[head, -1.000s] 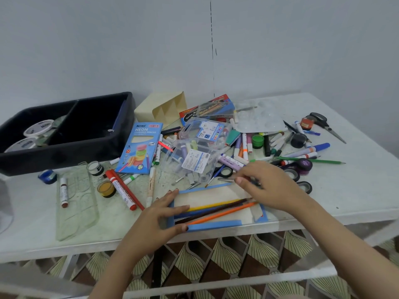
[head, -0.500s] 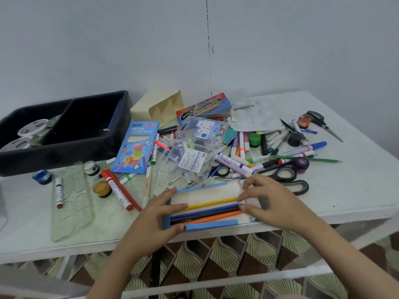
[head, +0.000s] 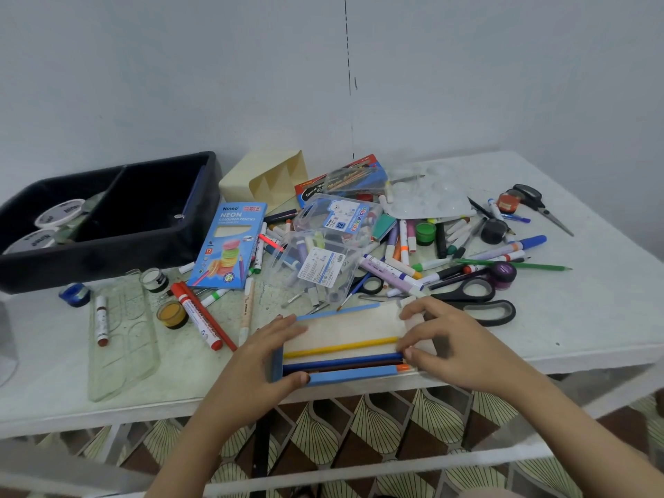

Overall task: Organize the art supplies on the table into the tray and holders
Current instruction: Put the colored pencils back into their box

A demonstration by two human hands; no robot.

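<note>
At the table's [head: 593, 318] near edge, the left hand [head: 258, 357] has its grip clamped on the left end of the open pencil box [head: 352, 374], thumb on the near wall and fingers over the far side. The right hand [head: 456, 346] curls over the right end, thumb against the pencil ends. Box and pencils [head: 341, 347] lie lengthwise, left to right along the edge. Scissors [head: 478, 300] sit just beyond the right hand, and the black tray [head: 107, 260] is far left.
</note>
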